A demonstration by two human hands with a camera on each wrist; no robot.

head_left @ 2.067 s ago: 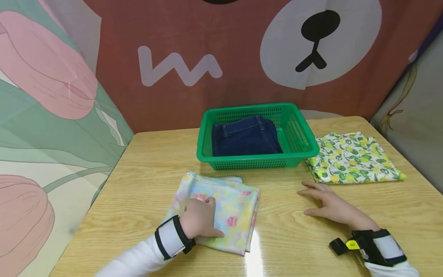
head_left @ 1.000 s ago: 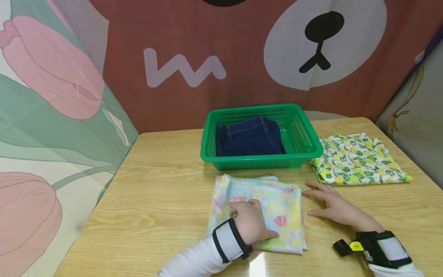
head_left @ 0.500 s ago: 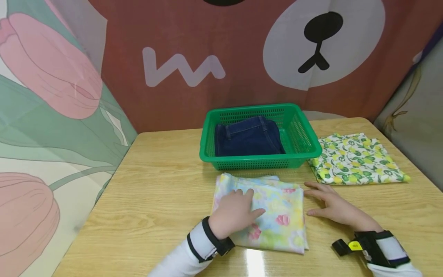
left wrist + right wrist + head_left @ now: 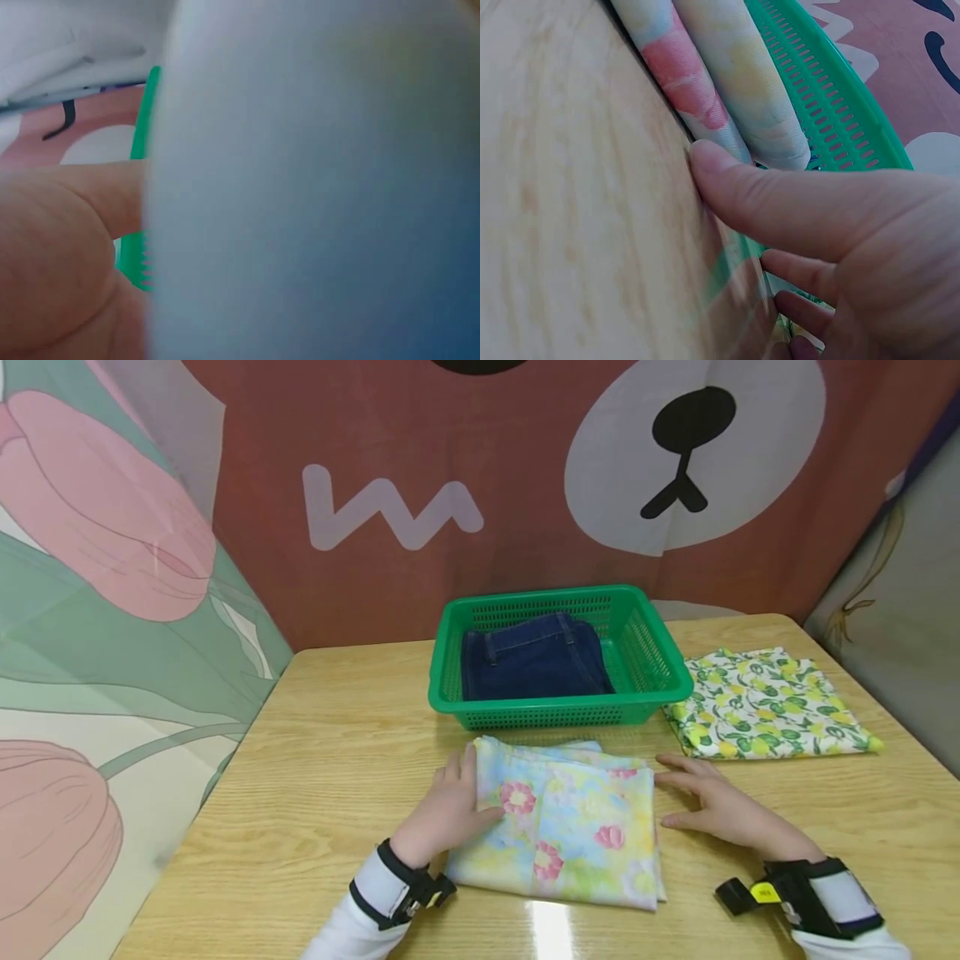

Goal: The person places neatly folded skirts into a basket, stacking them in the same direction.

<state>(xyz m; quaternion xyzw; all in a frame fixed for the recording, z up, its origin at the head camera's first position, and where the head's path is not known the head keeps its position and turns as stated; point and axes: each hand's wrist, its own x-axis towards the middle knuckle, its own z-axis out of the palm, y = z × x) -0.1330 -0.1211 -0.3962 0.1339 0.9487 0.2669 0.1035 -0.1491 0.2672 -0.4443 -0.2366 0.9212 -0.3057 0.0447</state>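
A folded pastel floral cloth [image 4: 570,822] lies on the wooden table [image 4: 322,760] in front of a green basket [image 4: 645,652]. My left hand [image 4: 448,806] lies flat at the cloth's left edge, fingers straight, thumb on the fabric. My right hand [image 4: 712,802] rests flat on the table at the cloth's right edge, fingertips touching the folded layers [image 4: 705,82]. The left wrist view is blurred by the cloth [image 4: 315,195] close to the lens, beside my left hand's thumb [image 4: 67,225]. The right wrist view shows my right hand's thumb [image 4: 780,202] against the cloth's edge.
The green basket [image 4: 840,112] holds folded dark denim [image 4: 532,660]. A folded cloth with a lemon-and-leaf print [image 4: 765,702] lies at the right of the basket. Printed fabric backdrops stand behind and to the left of the table.
My left hand slid the floral cloth rightward in front of the basket, then moved off its top to its left edge. My right hand stayed nearly still, and the cloth's right edge now meets it.
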